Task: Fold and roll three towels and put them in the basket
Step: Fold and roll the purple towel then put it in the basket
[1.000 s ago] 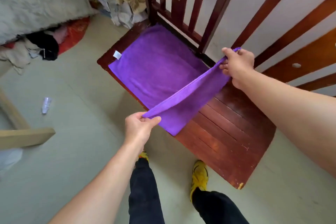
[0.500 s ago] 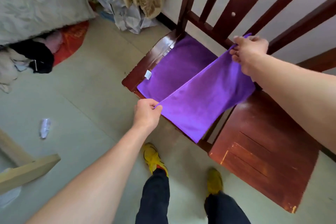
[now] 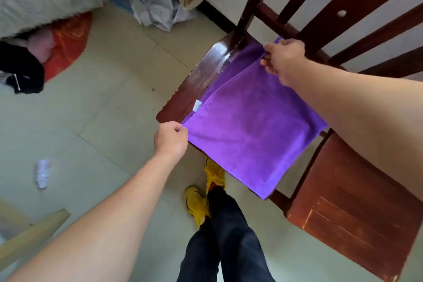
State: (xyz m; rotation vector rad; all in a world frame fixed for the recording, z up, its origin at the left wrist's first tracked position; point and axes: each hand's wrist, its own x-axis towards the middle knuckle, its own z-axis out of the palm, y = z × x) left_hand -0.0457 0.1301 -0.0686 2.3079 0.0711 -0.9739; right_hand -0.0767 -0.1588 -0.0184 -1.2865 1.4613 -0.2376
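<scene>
Left hand (image 3: 170,141) and right hand (image 3: 283,59) each pinch a towel (image 3: 249,135) corner; towel stretched between them over seat (image 3: 196,82). Risk: overhang beside left hand may drag it off.

The towel (image 3: 249,135) is soft matt purple cloth; the chair (image 3: 348,220) beneath it is glossy, scuffed red-brown wood.
</scene>
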